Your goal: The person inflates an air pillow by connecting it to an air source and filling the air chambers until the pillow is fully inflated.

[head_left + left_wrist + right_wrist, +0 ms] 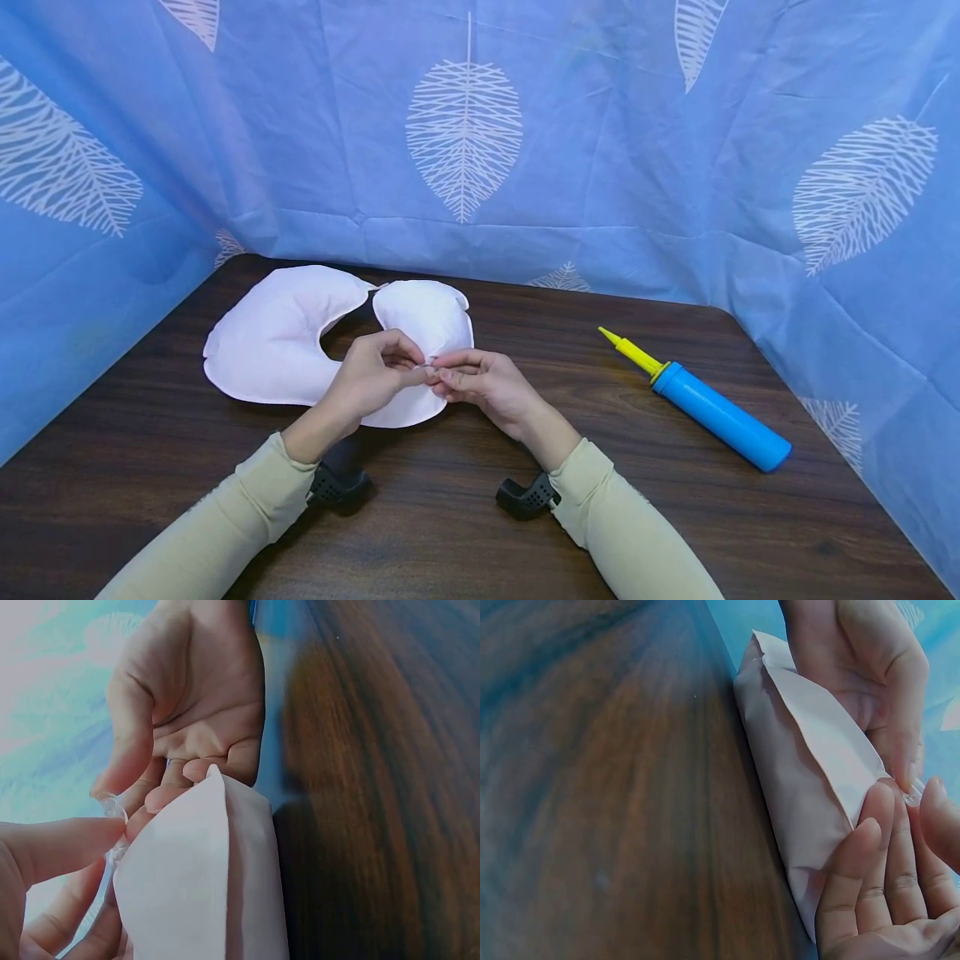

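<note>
A pale pinkish-white inflatable neck pillow (262, 350), puffed up and U-shaped, lies on the table with its two ends almost meeting at the back. Over its right arm, both hands come together at a small clear plastic air valve (910, 799). My left hand (375, 375) pinches the valve from the left between thumb and fingers. From the right, my right hand (491, 387) pinches it too, thumb against fingertips, its other fingers lying along the pillow's seam. Fingers partly hide the valve (112, 806) in the left wrist view.
A blue hand pump (723, 417) with a yellow nozzle (636, 353) lies slantwise on the right of the dark wooden table (420, 542). Blue cloth (600, 167) with white leaf prints hangs round the back and sides.
</note>
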A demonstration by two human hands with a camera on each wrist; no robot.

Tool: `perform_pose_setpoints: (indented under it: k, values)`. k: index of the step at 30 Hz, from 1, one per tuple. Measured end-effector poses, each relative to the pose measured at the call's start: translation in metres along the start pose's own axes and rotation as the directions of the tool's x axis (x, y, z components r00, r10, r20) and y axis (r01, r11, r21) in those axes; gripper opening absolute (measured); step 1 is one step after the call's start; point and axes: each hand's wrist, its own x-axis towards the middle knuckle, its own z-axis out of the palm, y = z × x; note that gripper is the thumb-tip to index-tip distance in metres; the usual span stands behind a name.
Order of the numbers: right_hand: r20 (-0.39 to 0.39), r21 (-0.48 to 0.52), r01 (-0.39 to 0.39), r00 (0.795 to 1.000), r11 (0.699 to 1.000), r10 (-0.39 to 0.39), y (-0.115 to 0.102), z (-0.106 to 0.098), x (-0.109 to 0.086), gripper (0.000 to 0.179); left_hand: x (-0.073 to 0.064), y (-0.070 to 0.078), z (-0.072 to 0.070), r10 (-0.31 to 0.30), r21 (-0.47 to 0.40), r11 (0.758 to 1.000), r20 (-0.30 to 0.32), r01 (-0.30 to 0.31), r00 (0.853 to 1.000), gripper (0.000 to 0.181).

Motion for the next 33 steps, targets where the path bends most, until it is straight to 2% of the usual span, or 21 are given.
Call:
perform_pose_setpoints:
  k: [6, 15, 23, 33]
  values:
    - [0.0, 0.018, 0.01, 1.0, 1.0, -0.01, 0.0002, 0.0016, -0.0005, 0.021, 0.0001, -0.0004, 0.0, -0.02, -0.011, 1.0, 0.0, 0.02, 1.0, 0.013]
    - [0.001, 0.025, 0.014, 1.0, 1.0, -0.014, 0.0028, 0.0006, 0.001, 0.019, 0.0027, -0.0031, -0.0034, -0.048, -0.079, 0.996, 0.034, 0.05, 0.998, 0.02]
    - [-0.002, 0.032, 0.012, 1.0, 0.999, -0.012, 0.0028, -0.0006, 0.0004, 0.016, 0.0031, -0.0021, -0.0041, -0.047, -0.06, 0.997, 0.05, 0.05, 0.998, 0.018]
    - [-0.039, 0.047, 0.045, 0.998, 0.998, -0.043, 0.0047, 0.0012, 0.003, 0.021, 0.0034, -0.0031, 0.001, -0.031, -0.109, 0.993, 0.068, 0.038, 0.997, 0.023]
